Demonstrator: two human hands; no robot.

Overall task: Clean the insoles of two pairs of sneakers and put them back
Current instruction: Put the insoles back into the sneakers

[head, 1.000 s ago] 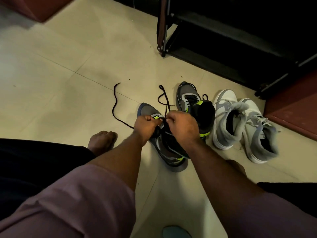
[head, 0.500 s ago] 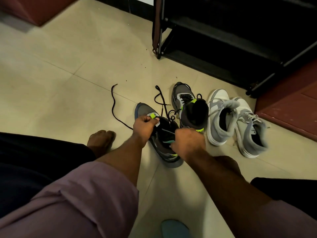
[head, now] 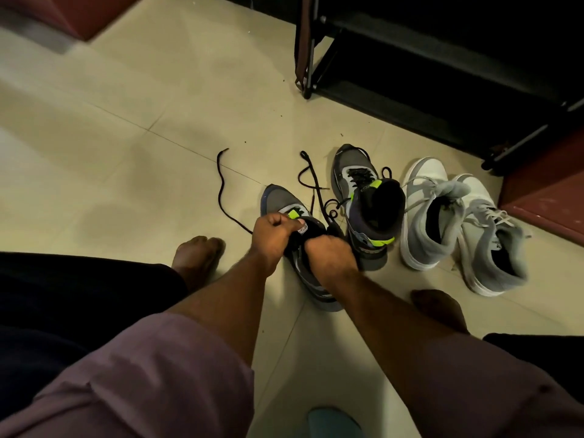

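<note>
— Gripping the near dark sneaker [head: 297, 248] on the floor tiles [head: 126, 153]? Both?
— Left hand [head: 273, 237] curls round its tongue. Right hand [head: 330, 252] is bent down into the opening; whether it holds anything inside, can't tell.
— Insole?
— Hidden.
— Around?
— Second dark sneaker [head: 366, 203] just beside, white pair [head: 455, 229] further right, loose laces [head: 227, 197] left, black rack [head: 442, 64] behind. Bare feet either side.

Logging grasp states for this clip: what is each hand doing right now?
Left hand: grips the tongue of the dark sneaker.
Right hand: fingers curled into that sneaker's opening; what they hold cannot be told.
</note>
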